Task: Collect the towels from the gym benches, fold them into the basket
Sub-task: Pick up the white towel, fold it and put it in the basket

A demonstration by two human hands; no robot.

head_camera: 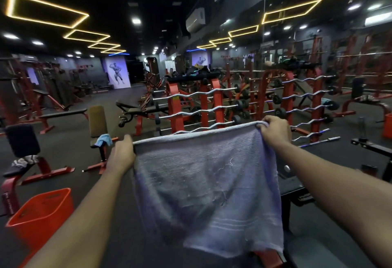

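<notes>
We find the towel [207, 185] hanging flat in mid-air, its top corners pinched by the left hand [121, 155] and right hand [275, 130], presumably spread for folding, with the basket [40, 214] on the floor lower left.

I hold a grey-lavender towel [207, 185] spread flat at centre frame, pinched by its top corners, striped hem hanging low. My orange basket [40, 214] sits at lower left. A blue towel [103, 140] drapes a bench seat, left of centre.
</notes>
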